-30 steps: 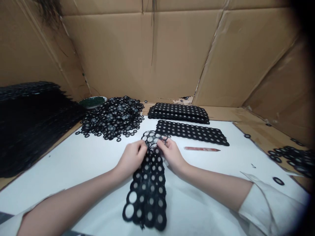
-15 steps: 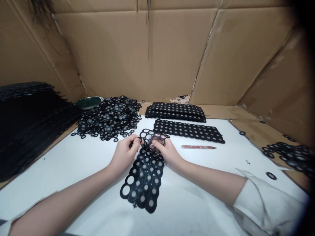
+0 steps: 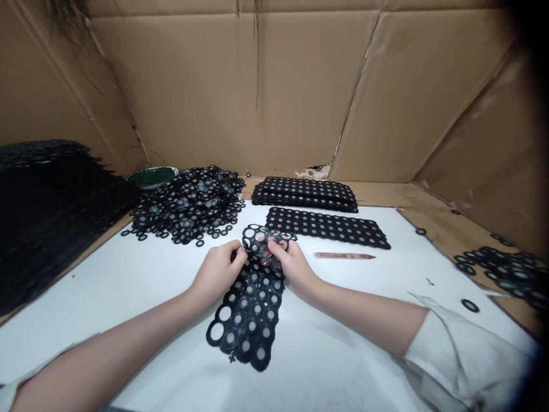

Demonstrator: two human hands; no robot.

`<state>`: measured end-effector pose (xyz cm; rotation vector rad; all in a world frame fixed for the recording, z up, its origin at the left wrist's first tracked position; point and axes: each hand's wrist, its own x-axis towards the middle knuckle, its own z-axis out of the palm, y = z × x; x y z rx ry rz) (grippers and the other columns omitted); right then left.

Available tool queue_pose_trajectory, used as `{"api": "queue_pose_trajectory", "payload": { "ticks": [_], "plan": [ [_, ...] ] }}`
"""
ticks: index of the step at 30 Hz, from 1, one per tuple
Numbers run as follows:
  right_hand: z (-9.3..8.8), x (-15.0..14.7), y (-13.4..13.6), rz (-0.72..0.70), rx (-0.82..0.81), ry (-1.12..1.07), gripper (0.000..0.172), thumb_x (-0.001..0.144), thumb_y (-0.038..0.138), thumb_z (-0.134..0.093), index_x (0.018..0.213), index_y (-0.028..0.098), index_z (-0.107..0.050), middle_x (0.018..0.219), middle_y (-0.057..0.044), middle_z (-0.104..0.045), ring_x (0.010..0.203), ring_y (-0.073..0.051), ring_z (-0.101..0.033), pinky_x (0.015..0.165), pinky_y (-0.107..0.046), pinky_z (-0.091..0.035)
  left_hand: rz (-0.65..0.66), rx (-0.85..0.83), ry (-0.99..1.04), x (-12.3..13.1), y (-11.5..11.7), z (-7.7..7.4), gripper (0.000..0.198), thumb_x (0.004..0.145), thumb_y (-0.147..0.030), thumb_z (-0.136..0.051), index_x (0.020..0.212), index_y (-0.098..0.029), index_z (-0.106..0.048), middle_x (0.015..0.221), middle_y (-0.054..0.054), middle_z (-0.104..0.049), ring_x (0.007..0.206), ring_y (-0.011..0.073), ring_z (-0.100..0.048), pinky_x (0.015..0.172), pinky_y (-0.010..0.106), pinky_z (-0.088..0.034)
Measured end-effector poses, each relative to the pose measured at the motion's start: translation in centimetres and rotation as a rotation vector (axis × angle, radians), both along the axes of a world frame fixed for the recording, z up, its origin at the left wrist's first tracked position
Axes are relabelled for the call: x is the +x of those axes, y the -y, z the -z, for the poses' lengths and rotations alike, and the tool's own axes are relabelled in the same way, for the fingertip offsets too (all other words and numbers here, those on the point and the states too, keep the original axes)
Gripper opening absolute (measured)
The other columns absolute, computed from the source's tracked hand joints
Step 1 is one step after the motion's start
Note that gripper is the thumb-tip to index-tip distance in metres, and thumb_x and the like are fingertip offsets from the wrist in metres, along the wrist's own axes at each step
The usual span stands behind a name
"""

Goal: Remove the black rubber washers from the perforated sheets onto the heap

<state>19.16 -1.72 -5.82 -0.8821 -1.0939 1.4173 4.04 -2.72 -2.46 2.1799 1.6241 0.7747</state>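
Note:
A black perforated rubber sheet (image 3: 251, 312), made of joined rings, lies tilted in front of me. Pale discs show in many of its holes, while two near holes on its left side and several at the far end show no such disc. My right hand (image 3: 294, 266) grips the far end, thumb on top and fingers behind, and that end is raised and bent. Against the sheet's left edge, my left hand (image 3: 218, 266) is closed in a pinch; dark material shows at its curled fingers, but what it holds is hidden.
A heap of small black rings (image 3: 189, 203) lies back left, near a green-filled bowl (image 3: 153, 177) and a tall dark stack (image 3: 51, 223). Stacked sheets (image 3: 304, 193), a single sheet (image 3: 328, 227) and a red pencil (image 3: 344, 256) lie beyond my hands. Loose rings (image 3: 506, 269) sit at right.
A dark ring visible at my left fingertips earlier no longer shows there; those fingers now press closer against the sheet's edge. My right hand keeps its grip, its thumb slightly shifted.

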Motion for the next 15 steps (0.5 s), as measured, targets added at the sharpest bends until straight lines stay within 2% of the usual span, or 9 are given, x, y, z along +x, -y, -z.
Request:
{"api": "queue_pose_trajectory", "payload": {
  "ticks": [6, 10, 13, 15],
  "plan": [
    [0.17, -0.05, 0.16, -0.01, 0.064, 0.053, 0.017, 0.075, 0.034, -0.05, 0.076, 0.019, -0.059, 0.067, 0.001, -0.056, 0.064, -0.012, -0.051, 0.064, -0.026, -0.039, 0.01, -0.035, 0.07, -0.12, -0.19, 0.32, 0.032, 0.081, -0.035, -0.031, 0.056, -0.018, -0.039, 0.055, -0.003, -0.048, 0.055, 0.0126, -0.044, 0.054, 0.024, -0.03],
    [-0.24, -0.11, 0.57, -0.035, 0.116, 0.091, 0.019, 0.077, 0.033, -0.048, 0.086, 0.021, -0.06, 0.075, 0.001, -0.058, 0.067, -0.012, -0.051, 0.069, -0.027, -0.039, 0.077, -0.16, 0.231, -0.13, -0.4, 0.53, 0.037, 0.083, -0.042, -0.027, 0.058, -0.018, -0.041, 0.055, -0.003, -0.046, 0.054, 0.0121, -0.043, 0.052, 0.023, -0.032],
    [-0.32, -0.1, 0.67, -0.058, 0.13, 0.093, 0.02, 0.077, 0.033, -0.048, 0.087, 0.02, -0.06, 0.077, 0.0, -0.059, 0.069, -0.012, -0.052, 0.071, -0.027, -0.04, 0.095, -0.215, 0.321, -0.09, -0.59, 0.64, 0.038, 0.08, -0.045, -0.033, 0.056, -0.017, -0.042, 0.052, -0.003, -0.044, 0.051, 0.0103, -0.04, 0.049, 0.022, -0.031],
    [-0.21, -0.08, 0.51, -0.074, 0.108, 0.068, 0.019, 0.076, 0.032, -0.048, 0.086, 0.02, -0.06, 0.076, 0.0, -0.06, 0.07, -0.013, -0.053, 0.072, -0.028, -0.04, 0.08, -0.321, 0.408, -0.07, -0.73, 0.71, 0.036, 0.079, -0.044, -0.036, 0.055, -0.017, -0.041, 0.048, -0.005, -0.04, 0.044, 0.0081, -0.035, 0.043, 0.02, -0.027]
  ]
}}
